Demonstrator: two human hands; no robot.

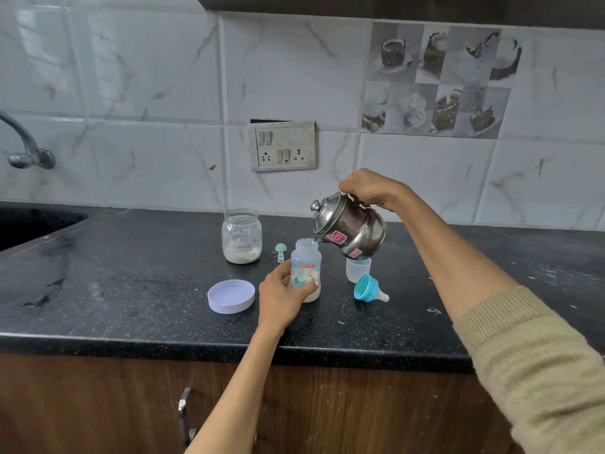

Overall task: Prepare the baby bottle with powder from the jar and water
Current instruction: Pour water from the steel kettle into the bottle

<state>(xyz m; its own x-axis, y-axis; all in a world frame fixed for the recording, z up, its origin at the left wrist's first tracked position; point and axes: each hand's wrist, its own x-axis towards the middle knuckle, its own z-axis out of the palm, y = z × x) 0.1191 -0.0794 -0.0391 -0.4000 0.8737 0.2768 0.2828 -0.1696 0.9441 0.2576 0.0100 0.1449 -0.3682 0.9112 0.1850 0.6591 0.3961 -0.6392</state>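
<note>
The clear baby bottle stands upright and uncapped on the black counter, with whitish liquid in its bottom. My left hand grips its lower body. My right hand holds the handle of a steel kettle, tilted left with its spout over the bottle's mouth; water runs in. An open glass jar labelled formula, with white powder in its bottom, stands behind the bottle. A small mint scoop lies between jar and bottle.
The jar's lilac lid lies left of the bottle. A teal collar with teat lies on its side at the right, behind it a clear cap. A sink and tap are far left.
</note>
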